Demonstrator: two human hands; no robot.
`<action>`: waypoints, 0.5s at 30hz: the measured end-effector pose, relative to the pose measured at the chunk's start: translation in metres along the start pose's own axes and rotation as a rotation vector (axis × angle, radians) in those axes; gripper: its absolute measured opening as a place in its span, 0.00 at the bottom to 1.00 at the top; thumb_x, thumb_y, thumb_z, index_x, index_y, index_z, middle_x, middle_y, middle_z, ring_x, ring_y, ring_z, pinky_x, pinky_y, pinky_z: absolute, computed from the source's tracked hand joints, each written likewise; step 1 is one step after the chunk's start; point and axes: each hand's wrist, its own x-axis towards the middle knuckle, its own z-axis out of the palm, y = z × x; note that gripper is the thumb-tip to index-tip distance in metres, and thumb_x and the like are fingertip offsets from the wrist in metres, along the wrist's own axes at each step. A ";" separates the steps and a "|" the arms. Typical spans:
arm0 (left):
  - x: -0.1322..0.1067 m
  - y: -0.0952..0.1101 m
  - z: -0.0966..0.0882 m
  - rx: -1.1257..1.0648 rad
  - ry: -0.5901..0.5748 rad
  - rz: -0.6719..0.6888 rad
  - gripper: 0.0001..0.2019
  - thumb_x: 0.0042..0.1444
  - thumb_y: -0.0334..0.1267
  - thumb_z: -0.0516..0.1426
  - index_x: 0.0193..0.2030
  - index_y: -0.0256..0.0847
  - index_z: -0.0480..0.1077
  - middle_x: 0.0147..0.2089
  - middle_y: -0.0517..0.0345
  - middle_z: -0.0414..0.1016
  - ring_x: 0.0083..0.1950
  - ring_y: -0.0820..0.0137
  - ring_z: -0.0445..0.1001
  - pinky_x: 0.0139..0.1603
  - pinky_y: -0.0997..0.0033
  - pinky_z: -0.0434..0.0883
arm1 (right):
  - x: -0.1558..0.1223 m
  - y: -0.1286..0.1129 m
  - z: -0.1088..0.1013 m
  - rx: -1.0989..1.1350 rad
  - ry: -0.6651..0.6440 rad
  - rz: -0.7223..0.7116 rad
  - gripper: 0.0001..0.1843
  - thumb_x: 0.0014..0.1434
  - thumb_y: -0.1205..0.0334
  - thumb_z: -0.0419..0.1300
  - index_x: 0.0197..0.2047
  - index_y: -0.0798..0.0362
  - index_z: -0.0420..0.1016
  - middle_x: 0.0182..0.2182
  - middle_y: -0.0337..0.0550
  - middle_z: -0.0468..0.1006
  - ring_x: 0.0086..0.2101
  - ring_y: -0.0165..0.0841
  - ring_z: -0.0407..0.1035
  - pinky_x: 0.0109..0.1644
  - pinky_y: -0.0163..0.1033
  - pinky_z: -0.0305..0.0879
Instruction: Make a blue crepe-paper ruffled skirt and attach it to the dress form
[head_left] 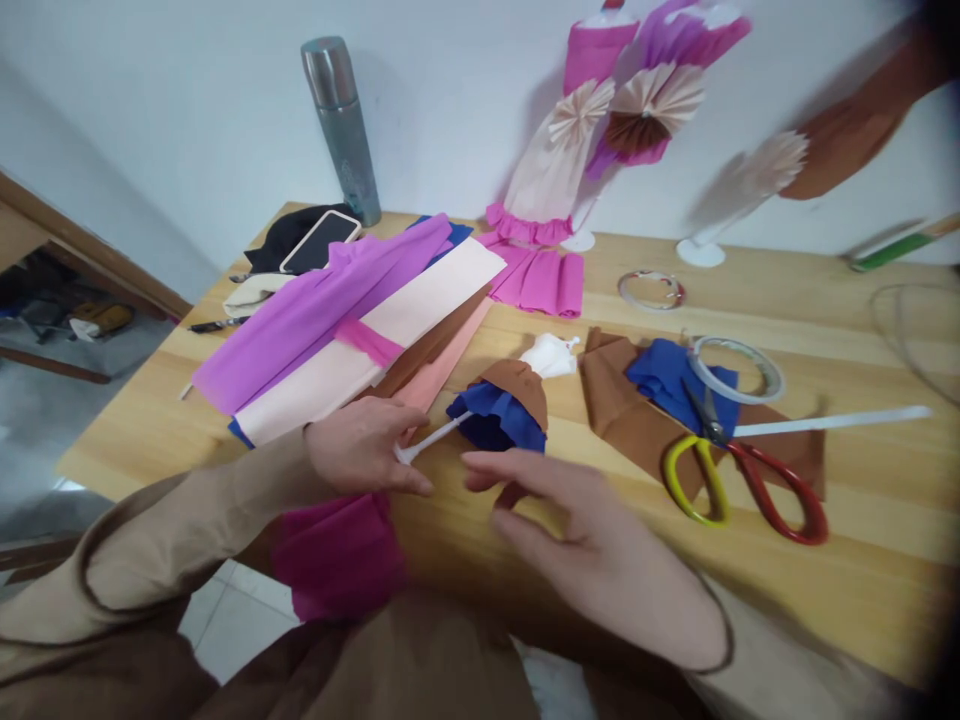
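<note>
A small dress form [550, 355] lies on its side on the table, with a white bodice, a brown overskirt [511, 388] and a blue ruffled underskirt [499, 418]. Its thin white rod [439, 436] points toward my left hand [364, 448], whose thumb and fingers are around the rod's base end. My right hand [581, 535] hovers just in front of the skirt, fingers loosely curved and apart, with nothing in it. To its right, scissors [716, 435] with one yellow and one red handle rest on brown and blue paper pieces [626, 405]. Magenta paper [341, 560] hangs at the near table edge.
Purple [322, 310], cream and brown sheets are heaped at left, near a phone [322, 242] and a steel flask [345, 130]. Tape rolls [772, 385] lie at right, beside a white strip [847, 421]. Dressed forms [555, 170] on white stands lean along the wall.
</note>
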 end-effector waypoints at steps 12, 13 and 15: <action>-0.030 0.055 0.022 -0.147 0.172 0.161 0.14 0.53 0.39 0.62 0.46 0.38 0.72 0.37 0.55 0.76 0.36 0.68 0.74 0.37 0.70 0.70 | -0.004 0.019 0.035 0.531 0.144 0.359 0.10 0.56 0.56 0.57 0.32 0.54 0.71 0.26 0.38 0.71 0.28 0.28 0.65 0.33 0.35 0.63; -0.032 0.054 0.020 -0.217 0.182 0.213 0.12 0.53 0.39 0.61 0.44 0.38 0.73 0.33 0.59 0.76 0.32 0.71 0.73 0.33 0.74 0.69 | -0.006 0.018 0.035 0.528 0.145 0.351 0.10 0.55 0.56 0.57 0.30 0.54 0.71 0.24 0.38 0.70 0.26 0.27 0.63 0.31 0.34 0.61; -0.031 0.048 0.011 -0.312 0.199 0.249 0.06 0.57 0.36 0.58 0.37 0.38 0.74 0.26 0.62 0.75 0.25 0.76 0.69 0.27 0.78 0.65 | -0.009 0.018 0.036 0.576 0.105 0.361 0.09 0.52 0.57 0.61 0.29 0.54 0.70 0.22 0.36 0.69 0.24 0.25 0.61 0.28 0.33 0.59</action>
